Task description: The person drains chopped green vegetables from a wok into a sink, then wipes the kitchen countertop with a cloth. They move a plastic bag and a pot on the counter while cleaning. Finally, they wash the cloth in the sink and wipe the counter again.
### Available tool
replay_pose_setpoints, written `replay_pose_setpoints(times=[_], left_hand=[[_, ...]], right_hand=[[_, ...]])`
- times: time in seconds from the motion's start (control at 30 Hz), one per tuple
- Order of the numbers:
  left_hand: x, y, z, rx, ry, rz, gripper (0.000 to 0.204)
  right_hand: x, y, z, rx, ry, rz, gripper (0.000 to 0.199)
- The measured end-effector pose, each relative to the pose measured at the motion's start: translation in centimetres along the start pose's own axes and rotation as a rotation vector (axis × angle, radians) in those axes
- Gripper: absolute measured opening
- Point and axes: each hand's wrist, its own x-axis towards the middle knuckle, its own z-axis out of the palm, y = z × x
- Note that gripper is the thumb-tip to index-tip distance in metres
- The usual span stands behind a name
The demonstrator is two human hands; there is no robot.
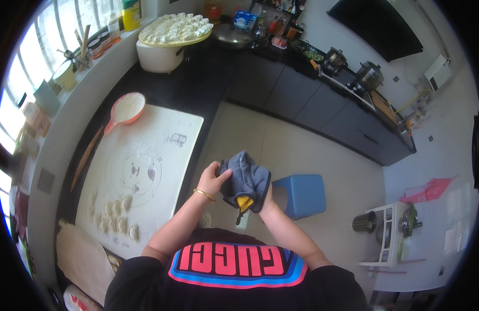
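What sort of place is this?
Likely a home kitchen: dark grey flat-front cabinets, a round shiny metal pot, and small white dumplings on a pale rectangular printed mat.

"Where does the head view look from?"

"Above the fingers (214, 168), from the wearer's head: the left one of two fisheyes worn side by side. It sits near, right over the black shirt (138, 282) below the fingers."

"Facing down, then?"

"Steeply, tipped a little forward. I get tiled floor (234, 129) under the fingers and grey cabinets (301, 98) well beyond them."

"How wide?"

"Very. The window (58, 31) is far left of the fingers, a white rack (387, 236) off right, dark at the corners. Both forearms (180, 223) come in from below."
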Motion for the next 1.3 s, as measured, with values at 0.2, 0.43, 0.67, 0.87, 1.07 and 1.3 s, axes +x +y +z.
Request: replay_pose_setpoints(times=[0.2, 0.43, 0.67, 0.87, 1.07, 1.3], left_hand=[[6.4, 3.4, -1.4, -0.696, -0.045, -0.026, 0.025], [15.1, 8.4, -0.7, -0.858, -0.131, 0.047, 0.018], [23.0, 11.5, 0.5, -0.859, 0.021, 0.074, 0.015], [27.4, 9.9, -1.9, -0.782, 0.379, 0.178, 0.014], [28.5, 2.8, -4.4, -0.351, 0.721, 0.173, 0.012], [31.9, 1.5, -10.8, -0.118, 0.934, 0.261, 0.010]], right_hand=[[7.1, -2.2, -1.8, 0.403, 0.314, 0.162, 0.048], [15.6, -4.3, -7.3, 0.205, 0.222, 0.105, 0.050], [27.9, -4.4, -12.9, -0.321, 0.126, -0.048, 0.032], [36.5, -10.6, -14.1, -0.180, -0.114, -0.032, 0.015], [43.2, -11.2, -12.1, -0.389, -0.343, -0.068, 0.012], [54.0, -5.7, -7.1, -0.625, -0.580, -0.053, 0.008]])
